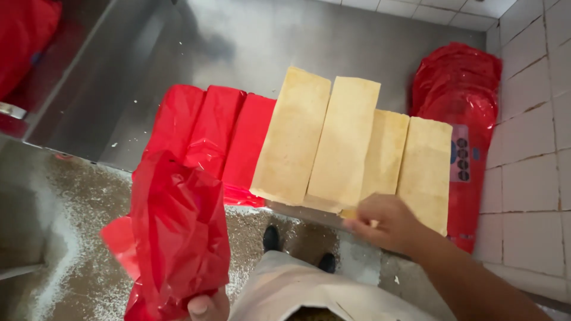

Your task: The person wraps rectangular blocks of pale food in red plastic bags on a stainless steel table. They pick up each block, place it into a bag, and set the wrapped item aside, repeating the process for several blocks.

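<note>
My left hand (207, 306) grips a crumpled red plastic bag (175, 238), held up at the lower left. My right hand (383, 223) pinches the near end of a tan paper bag (385, 156) lying on the steel table (250, 41). Several tan paper bags (345, 139) lie side by side in a row, their near ends hanging over the table's front edge. Left of them three flat red plastic bags (217, 134) lie in the same row.
A stack of red plastic bags (461, 101) leans against the white tiled wall (529, 137) at the right. The floor (77, 214) below is speckled with white grains. My shoes (272, 238) show beneath the table edge.
</note>
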